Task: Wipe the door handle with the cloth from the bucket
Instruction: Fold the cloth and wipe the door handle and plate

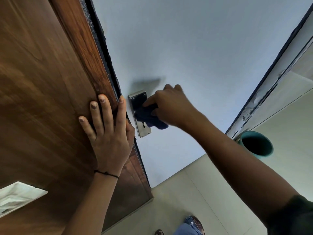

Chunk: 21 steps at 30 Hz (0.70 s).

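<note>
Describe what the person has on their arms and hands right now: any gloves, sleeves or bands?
Both hands are bare, no gloves. The left hand has a thin black thread band tied round the wrist and short nails on the fingers. The right hand shows no rings; a dark short sleeve covers that upper arm.

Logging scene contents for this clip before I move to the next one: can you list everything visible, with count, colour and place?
Door: one, pale grey-blue, centre, standing open.
Handle plate: one, shiny metal with keyhole, near the door's edge.
Cloth: one, dark blue, pressed on the plate; the handle itself is hidden.
Wood panel: one, brown, left.
Bucket: one, teal, on the floor at right.
Floor: pale tiles, bottom.
White plate: one, lower left on the wood; blurred.
Wrist thread: one, black, left wrist.
Left hand: flat on the wood.
Right hand: gripping the cloth.
</note>
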Tool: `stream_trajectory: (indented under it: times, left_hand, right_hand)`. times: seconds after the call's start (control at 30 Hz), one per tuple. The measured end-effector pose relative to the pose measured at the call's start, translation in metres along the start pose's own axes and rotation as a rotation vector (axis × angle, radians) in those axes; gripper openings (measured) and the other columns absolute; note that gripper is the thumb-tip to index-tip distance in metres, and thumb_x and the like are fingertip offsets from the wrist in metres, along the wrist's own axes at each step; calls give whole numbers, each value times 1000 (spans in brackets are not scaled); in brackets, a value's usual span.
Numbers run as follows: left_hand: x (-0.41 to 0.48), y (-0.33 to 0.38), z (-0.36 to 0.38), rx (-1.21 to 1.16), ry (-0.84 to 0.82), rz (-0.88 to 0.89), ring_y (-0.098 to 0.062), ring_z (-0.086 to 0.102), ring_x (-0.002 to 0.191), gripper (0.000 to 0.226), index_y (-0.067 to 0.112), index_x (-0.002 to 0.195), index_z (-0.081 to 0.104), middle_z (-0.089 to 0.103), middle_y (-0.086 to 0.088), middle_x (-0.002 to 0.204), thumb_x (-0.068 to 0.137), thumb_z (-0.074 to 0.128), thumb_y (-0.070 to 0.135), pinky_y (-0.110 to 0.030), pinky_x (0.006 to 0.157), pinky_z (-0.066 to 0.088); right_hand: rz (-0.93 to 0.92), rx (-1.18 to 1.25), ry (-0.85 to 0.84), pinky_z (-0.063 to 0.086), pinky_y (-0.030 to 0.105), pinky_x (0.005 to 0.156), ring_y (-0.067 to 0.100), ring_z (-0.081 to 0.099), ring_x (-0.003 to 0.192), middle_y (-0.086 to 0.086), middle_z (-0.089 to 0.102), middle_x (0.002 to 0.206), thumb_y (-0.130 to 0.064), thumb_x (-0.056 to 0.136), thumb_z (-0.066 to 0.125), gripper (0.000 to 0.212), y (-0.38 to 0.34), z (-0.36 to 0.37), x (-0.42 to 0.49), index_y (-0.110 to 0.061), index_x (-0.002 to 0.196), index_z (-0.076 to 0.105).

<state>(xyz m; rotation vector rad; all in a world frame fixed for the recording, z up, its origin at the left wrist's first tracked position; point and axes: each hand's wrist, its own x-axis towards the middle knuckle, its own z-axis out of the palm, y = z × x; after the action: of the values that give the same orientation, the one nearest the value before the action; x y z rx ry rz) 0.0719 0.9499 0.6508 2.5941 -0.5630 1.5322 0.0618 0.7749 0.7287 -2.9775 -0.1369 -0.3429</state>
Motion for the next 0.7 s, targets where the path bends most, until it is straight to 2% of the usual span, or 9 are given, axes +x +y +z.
stream_trajectory:
  times: [0.1,0.27,0.43,0.53,0.63,0.7]
  left_hand:
    - [-1,-1,-1,-7,4,-2,-21,-21,145,64,20,152,10,-24,-4,157,97,43,24,-45,117,-15]
    - [-1,0,0,-2,11,-6,-21,-21,145,67,21,152,9,-25,-4,157,96,45,24,-45,117,-15]
    - [0,0,1,9,14,-2,-21,-21,145,65,20,152,11,-25,-4,157,96,44,23,-44,116,-15]
    - [0,0,1,12,24,1,-21,-21,145,67,20,152,10,-24,-4,157,95,46,24,-45,116,-15]
    - [0,0,2,22,28,6,-21,-21,145,70,21,152,7,-24,-4,157,95,47,24,-45,116,-15]
    - [1,0,2,24,36,8,-21,-21,145,72,21,152,6,-24,-4,157,94,48,23,-45,116,-15]
  right_hand:
    - [-36,-42,-52,23,35,77,28,49,102,-1,67,103,-29,82,60,32,-6,8,1,-37,113,66]
    - [0,-134,-63,26,37,80,29,49,104,0,67,107,-25,82,63,38,13,4,4,-39,117,64]
    - [-99,-162,-74,26,37,81,32,47,109,2,64,113,-38,90,49,36,0,12,-2,-38,125,57]
    - [-44,-163,-143,27,39,83,31,46,108,1,64,111,-37,85,56,35,29,6,-3,-40,119,59]
    - [51,-146,-160,24,38,78,29,45,98,-1,65,102,-28,76,60,32,65,6,-6,-40,106,63]
    - [136,-74,-147,23,37,77,29,43,94,0,65,98,-20,76,57,36,86,15,-11,-40,106,62]
